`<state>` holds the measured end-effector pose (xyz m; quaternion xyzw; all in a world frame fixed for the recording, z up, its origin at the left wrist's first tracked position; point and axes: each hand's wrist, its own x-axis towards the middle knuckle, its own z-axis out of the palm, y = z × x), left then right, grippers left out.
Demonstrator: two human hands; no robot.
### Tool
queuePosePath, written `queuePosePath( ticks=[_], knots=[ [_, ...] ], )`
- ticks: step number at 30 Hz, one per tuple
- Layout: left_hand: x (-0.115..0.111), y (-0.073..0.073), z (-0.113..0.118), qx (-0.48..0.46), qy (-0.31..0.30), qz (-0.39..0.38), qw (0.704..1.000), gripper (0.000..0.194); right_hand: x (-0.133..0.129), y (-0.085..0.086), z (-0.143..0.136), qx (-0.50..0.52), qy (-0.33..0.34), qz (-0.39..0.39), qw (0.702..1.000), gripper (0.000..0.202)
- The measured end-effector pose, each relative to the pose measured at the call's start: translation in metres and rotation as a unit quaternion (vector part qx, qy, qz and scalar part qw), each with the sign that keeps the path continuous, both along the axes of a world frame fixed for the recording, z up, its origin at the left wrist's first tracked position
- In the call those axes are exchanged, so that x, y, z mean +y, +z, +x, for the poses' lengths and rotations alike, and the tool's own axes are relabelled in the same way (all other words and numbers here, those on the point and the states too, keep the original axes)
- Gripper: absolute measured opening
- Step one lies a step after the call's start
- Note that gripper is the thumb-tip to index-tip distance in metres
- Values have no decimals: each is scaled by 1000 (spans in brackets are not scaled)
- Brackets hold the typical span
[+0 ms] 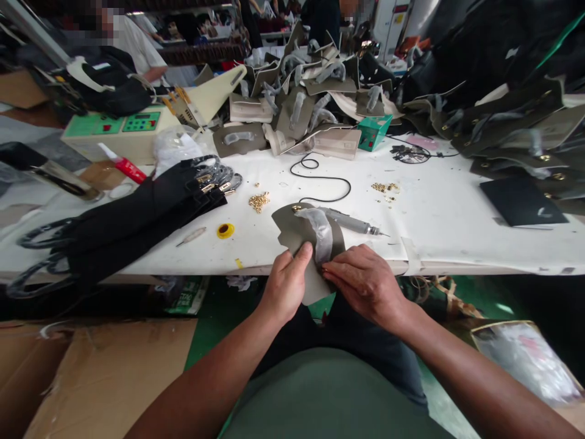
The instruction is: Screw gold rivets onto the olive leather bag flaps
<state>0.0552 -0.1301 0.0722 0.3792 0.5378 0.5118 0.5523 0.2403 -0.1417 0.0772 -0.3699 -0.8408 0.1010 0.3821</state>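
An olive-grey leather bag panel (307, 281) is held at the table's front edge, its handle (321, 230) wrapped in clear plastic. My left hand (289, 281) grips the panel's left side, thumb on top. With fingers pinched together, my right hand (361, 277) works at the lower end of the handle; anything tiny between the fingertips is hidden. A gold fitting (297, 208) shows at the handle's upper end. Just behind the panel lies a grey electric screwdriver (351, 221) with its thin bit pointing right. Small gold hardware (258, 202) is heaped left of the panel.
More gold pieces (385, 187) lie at right. Black straps (137, 225), a yellow roll (225, 230) and an awl-like tool (191, 236) are at left. Similar panels (292, 116) pile up behind a green box (373, 132). A black cable (320, 177) curls across the white table (439, 213).
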Motion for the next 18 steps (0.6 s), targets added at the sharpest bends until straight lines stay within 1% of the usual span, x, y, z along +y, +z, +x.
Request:
queuePosePath(
  ticks=[3, 5, 7, 8, 10, 12, 15, 18],
  knots=[
    [2, -1, -2, -5, -24, -8, 1000, 51, 5, 5, 7, -54, 69, -1, 996, 20],
    [4, 0, -2, -9, -40, -30, 999, 44, 8, 7, 12, -99, 107, 19, 989, 25],
    [5, 4, 0, -29, -48, -61, 997, 38, 10, 7, 15, -124, 123, 41, 984, 27],
    [6, 7, 1, -48, -47, -77, 995, 36, 10, 7, 16, -124, 121, 47, 984, 28],
    [8, 13, 3, -92, -34, -101, 990, 34, 6, 4, 17, -99, 98, 48, 989, 29],
    [9, 18, 4, -132, -21, -113, 985, 35, -2, -2, 18, -52, 63, 45, 996, 39],
    [13, 23, 6, -176, -11, -106, 979, 35, -19, -13, 22, 13, 19, 35, 999, 52],
    [13, 30, 13, -202, -22, -116, 972, 35, -32, -22, 29, 32, -55, 24, 998, 61]
  ],
)
